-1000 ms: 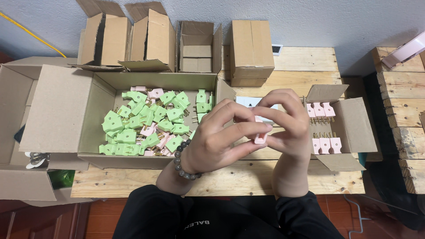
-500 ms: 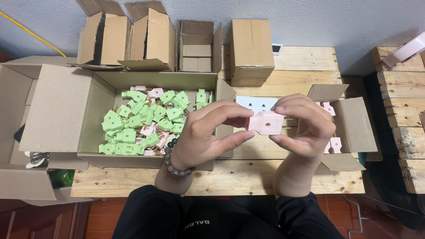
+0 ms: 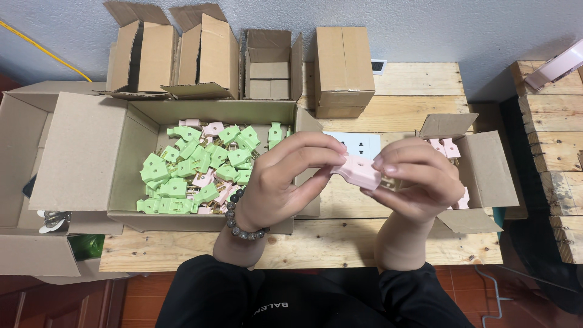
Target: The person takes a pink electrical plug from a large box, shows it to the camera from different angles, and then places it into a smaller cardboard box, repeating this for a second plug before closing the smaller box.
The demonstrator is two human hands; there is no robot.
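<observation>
Both hands hold one small pink plastic plug part (image 3: 359, 172) above the wooden table (image 3: 413, 97). My left hand (image 3: 285, 179), with a bead bracelet on the wrist, pinches its left end. My right hand (image 3: 416, 179) grips its right end. To the left lies an open cardboard box (image 3: 121, 176) full of several green and a few pink plug parts (image 3: 200, 167). Behind my right hand stands a smaller open box (image 3: 486, 176) with pink parts (image 3: 444, 147). A white socket plate (image 3: 358, 144) lies on the table just behind the hands.
Several cardboard boxes stand along the wall at the back: two open ones (image 3: 176, 54), one small open one (image 3: 271, 64), one closed one (image 3: 343, 70). Another open box (image 3: 18, 176) sits at the far left. Wooden pallets (image 3: 552, 140) are stacked on the right.
The hands held the pink part close together over the right box; they have since turned it and now hold it stretched between both sets of fingertips, slightly lower and tilted.
</observation>
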